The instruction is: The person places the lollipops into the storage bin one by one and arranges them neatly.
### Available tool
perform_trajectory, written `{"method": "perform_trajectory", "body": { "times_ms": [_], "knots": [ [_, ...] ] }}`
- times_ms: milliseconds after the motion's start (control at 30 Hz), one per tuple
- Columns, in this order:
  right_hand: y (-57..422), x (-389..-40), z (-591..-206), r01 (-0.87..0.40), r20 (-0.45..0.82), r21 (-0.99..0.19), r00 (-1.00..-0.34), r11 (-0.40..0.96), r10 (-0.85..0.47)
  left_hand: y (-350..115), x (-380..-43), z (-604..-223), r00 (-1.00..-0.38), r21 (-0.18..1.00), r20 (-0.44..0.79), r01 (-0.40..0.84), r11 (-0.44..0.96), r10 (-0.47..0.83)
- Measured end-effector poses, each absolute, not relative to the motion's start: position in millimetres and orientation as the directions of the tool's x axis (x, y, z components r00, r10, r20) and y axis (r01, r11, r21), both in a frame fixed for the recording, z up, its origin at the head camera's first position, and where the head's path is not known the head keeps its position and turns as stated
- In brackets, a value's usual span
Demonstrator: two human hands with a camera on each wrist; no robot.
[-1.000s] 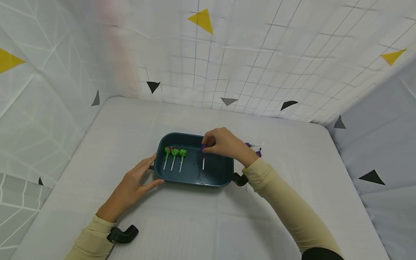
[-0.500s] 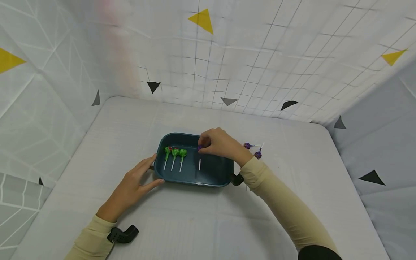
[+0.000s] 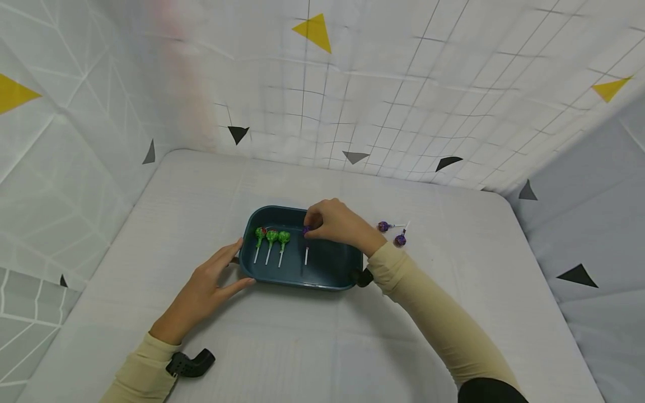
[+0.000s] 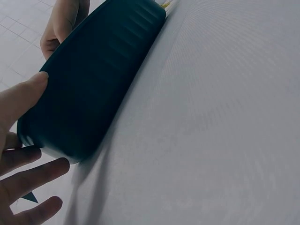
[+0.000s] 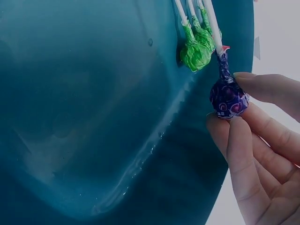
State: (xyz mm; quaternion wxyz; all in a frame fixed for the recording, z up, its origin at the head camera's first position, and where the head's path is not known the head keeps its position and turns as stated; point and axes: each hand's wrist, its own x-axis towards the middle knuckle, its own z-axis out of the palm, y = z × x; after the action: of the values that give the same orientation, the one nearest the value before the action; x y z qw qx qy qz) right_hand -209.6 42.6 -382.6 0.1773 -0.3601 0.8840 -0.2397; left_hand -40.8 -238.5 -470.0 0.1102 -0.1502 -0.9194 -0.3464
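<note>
In the head view, a dark teal rectangular tray (image 3: 330, 271) sits on the white-covered table. Three green-wrapped lollipops (image 3: 272, 237) lie side by side in its left half, sticks toward the near side. My right hand (image 3: 340, 225) is over the tray's far middle, pinching a purple-wrapped lollipop (image 5: 228, 99) by its round head between thumb and fingers. The stick of that lollipop points toward the near rim. At the tray's left end, my left hand (image 3: 204, 285) touches the wall with spread, fairly straight fingers; its thumb (image 4: 35, 86) lies along the near rim.
Two more purple lollipops (image 3: 400, 240) lie on the table right of the tray, their sticks crossing near the ends. A patterned white backdrop (image 3: 282, 101) rises behind the table's far edge. Dark camera mounts (image 3: 191, 364) are worn at both wrists.
My right hand has moved left within the tray, bringing the purple lollipop closer to the green ones. The two purple lollipops on the table are now fully uncovered. My left hand stays put.
</note>
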Motion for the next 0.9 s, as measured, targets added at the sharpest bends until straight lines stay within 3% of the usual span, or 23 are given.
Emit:
{"method": "perform_trajectory", "body": {
  "times_ms": [900],
  "knots": [
    [22,-215,-392,-0.548,-0.161,-0.564,-0.660,0.617,-0.734,-238,-41,-470,-0.928,0.608,0.314,0.360,0.707,0.202]
  ]
}}
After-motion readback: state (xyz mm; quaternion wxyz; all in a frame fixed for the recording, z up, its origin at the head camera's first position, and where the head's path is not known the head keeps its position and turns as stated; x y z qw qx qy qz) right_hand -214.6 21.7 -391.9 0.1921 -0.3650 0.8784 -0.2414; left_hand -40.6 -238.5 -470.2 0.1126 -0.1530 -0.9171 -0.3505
